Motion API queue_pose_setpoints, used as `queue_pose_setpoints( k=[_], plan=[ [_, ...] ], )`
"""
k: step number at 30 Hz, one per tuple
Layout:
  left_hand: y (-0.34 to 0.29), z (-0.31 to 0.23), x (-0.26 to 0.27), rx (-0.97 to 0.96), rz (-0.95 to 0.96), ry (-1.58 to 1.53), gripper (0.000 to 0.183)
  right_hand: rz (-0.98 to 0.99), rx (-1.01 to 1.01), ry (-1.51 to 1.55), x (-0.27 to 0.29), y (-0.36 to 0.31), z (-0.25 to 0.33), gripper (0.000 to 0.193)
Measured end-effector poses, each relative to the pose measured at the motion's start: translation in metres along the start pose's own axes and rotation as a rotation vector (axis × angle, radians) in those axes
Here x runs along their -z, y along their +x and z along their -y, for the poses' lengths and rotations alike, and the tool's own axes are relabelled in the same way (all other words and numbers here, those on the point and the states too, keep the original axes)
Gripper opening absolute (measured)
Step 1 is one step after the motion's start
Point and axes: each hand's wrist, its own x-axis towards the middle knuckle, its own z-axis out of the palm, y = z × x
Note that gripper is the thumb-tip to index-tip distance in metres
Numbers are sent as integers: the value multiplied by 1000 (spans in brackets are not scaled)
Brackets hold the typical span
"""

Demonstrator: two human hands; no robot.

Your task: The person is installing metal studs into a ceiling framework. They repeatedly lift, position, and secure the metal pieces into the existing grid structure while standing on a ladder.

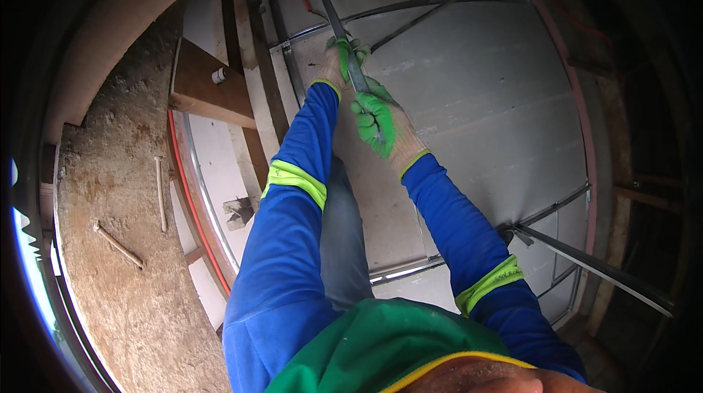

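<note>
A long, narrow grey metal profile [327, 1] slants up and away in front of me. My left hand [339, 62], in a pale knit glove with green coating, is closed round it farther along. Nearer to me, my right hand [384, 124], gloved the same way, is closed on its near end. The fingers of the right hand curl inward, and its palm hides part of the profile's tip. Light grey boards [469, 100] framed by thin metal strips lie below and beyond both hands.
At the left runs a rough concrete ledge [110, 173] with two bolt-like rods [117, 244] on it. Wooden beams [212, 89] and an orange cable [189, 192] lie beside it. Another metal profile [597, 265] juts out at the lower right.
</note>
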Motion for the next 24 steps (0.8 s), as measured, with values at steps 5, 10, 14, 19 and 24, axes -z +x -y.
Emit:
queue_pose_setpoints(
  k=[5,10,14,19,24],
  plan=[
    [12,-28,21,-11,69,215,23,15,-1,-69,-33,1,-16,45],
    [37,-26,16,34,124,71,19,-92,-1,-320,-44,3,10,46],
    [58,-13,-5,138,123,-135,23,-185,27,-532,-43,1,31,46],
    [75,4,-6,276,250,-309,28,-282,103,-614,-41,-7,33,48],
    [77,29,-29,318,263,-338,27,-352,173,-623,-30,-14,37,46]
  ],
)
